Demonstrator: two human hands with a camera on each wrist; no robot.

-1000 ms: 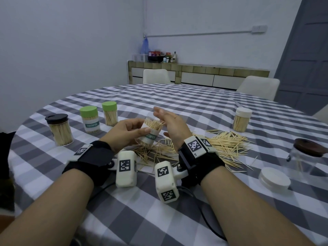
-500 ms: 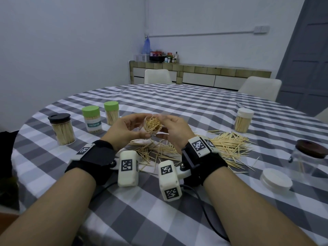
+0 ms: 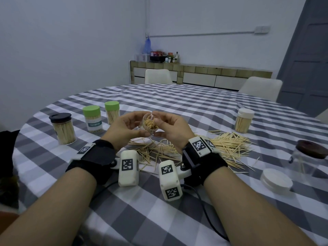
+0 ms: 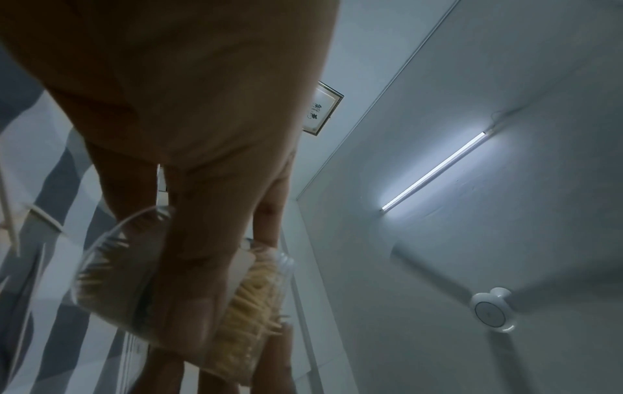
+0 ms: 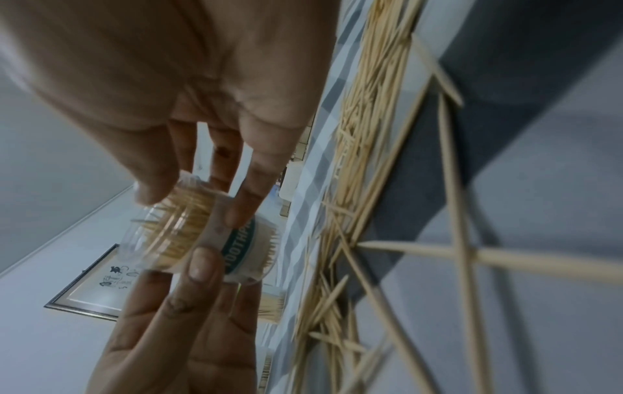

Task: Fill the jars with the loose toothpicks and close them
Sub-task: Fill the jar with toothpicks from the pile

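Since a second ago the open jar (image 3: 150,123) has been tipped from leaning away to facing its mouth toward the person, and both hands have closed in around it. The left hand (image 3: 124,128) grips it from the left, thumb under its near rim and fingers curled over the far side. The right hand (image 3: 173,126) pinches it from the right, fingertips (image 5: 236,216) on the labelled wall and thumb at the mouth. The jar is lifted clear of the table (image 3: 195,107), above the near edge of the loose toothpicks (image 3: 227,146), and is partly filled with toothpicks lying askew.

The loose pile spreads on the checked cloth from below the hands out to the right. Left of the hands stand three closed, filled jars: a black-lid jar (image 3: 62,128) and two green-lid jars (image 3: 92,118) (image 3: 112,112). A white-lid jar (image 3: 244,120) stands beyond the pile on the right. At the right edge sits a glass jar (image 3: 308,160) with a brown lid, and a loose white lid (image 3: 276,180) lies just in front of it.
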